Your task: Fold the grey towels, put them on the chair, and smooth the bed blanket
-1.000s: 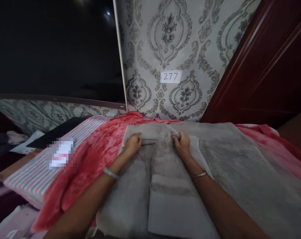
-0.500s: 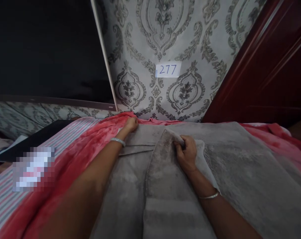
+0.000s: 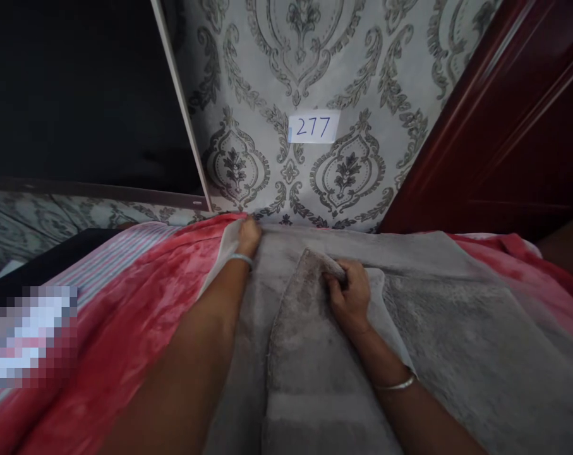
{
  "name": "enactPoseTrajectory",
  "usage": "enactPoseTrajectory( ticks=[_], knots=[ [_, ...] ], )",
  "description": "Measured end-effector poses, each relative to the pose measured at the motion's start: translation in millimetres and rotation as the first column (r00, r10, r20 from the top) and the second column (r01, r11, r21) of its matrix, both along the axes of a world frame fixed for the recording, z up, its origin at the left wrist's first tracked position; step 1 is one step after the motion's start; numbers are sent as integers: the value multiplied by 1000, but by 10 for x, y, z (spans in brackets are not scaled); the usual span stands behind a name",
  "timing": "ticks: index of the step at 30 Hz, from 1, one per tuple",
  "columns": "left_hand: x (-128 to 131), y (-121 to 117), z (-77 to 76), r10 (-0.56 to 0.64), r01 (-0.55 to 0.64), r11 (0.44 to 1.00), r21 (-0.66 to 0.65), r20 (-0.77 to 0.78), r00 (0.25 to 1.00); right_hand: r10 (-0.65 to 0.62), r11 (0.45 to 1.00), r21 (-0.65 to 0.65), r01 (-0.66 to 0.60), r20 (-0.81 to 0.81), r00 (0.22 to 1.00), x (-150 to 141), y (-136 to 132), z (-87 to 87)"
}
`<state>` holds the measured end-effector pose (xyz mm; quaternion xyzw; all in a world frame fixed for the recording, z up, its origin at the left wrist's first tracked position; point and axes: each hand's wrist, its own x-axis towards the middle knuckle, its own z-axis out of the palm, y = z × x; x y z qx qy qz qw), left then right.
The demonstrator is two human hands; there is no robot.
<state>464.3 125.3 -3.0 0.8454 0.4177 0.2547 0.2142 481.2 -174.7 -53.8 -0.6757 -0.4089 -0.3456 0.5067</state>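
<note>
A grey plush cloth (image 3: 457,328) lies spread over a red blanket (image 3: 125,316). My left hand (image 3: 248,235) reaches to the cloth's far left corner by the wall and pinches its edge. My right hand (image 3: 347,297) is closed on the tip of a folded-over flap of the grey cloth (image 3: 305,316) in the middle. Both wrists wear thin bangles.
Patterned wallpaper (image 3: 290,76) with a paper label reading 277 (image 3: 313,126) stands right behind. A dark screen (image 3: 78,95) fills the upper left, a dark red wooden panel (image 3: 518,126) the right. A striped cloth (image 3: 125,253) and a blurred patch (image 3: 28,335) lie at left.
My left hand has left the middle fold and reached forward to the cloth's far left corner. My right hand keeps hold of the flap. The view has shifted to the right.
</note>
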Motion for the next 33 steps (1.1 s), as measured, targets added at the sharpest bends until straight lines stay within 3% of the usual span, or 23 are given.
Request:
enactPoseTrajectory(
  ticks=[2, 6, 9, 12, 16, 22, 24, 27, 29, 31, 33],
  knots=[
    [-65, -29, -33, -66, 66, 998, -2, -70, 995, 4, 1000, 0, -4, 2, 1000, 6, 6, -10],
    [-357, -207, 49, -222, 229, 973, 17, -191, 956, 6, 1000, -9, -6, 9, 1000, 24, 5, -23],
    [-861, -503, 6, -279, 317, 944, 91, -291, 915, 1, 999, -34, -2, -29, 1000, 33, 0, -25],
    [-1529, -850, -201, -298, 410, 897, 163, -461, 836, -3, 998, -56, -1, -75, 997, 38, 6, -31],
    [-2137, -1140, -420, -231, 369, 917, 148, -556, 798, 23, 999, -48, -27, -87, 996, 48, 20, -53],
    [-2159, -1278, -277, -113, 243, 955, 167, -554, 825, 26, 998, -45, -33, -141, 990, 78, 43, -90],
    [-2227, -1428, -236, -115, 204, 969, 138, -478, 871, 33, 998, -44, -39, -146, 989, 87, 69, -101],
    [-2486, -1861, -309, -307, 304, 952, -43, -134, 942, 43, 998, -30, -47, -140, 989, 95, 116, -114],
    [-2692, -2243, -424, -366, 406, 879, -252, 192, 911, 35, 999, -35, -40, -142, 989, 100, 138, -118],
    [-2854, -2618, -527, -245, 430, 779, -456, 409, 879, 31, 998, -46, -38, -150, 988, 111, 147, -121],
    [-2938, -2913, -578, -128, 447, 687, -572, 511, 850, 32, 998, -47, -40, -157, 987, 129, 143, -125]
  ],
)
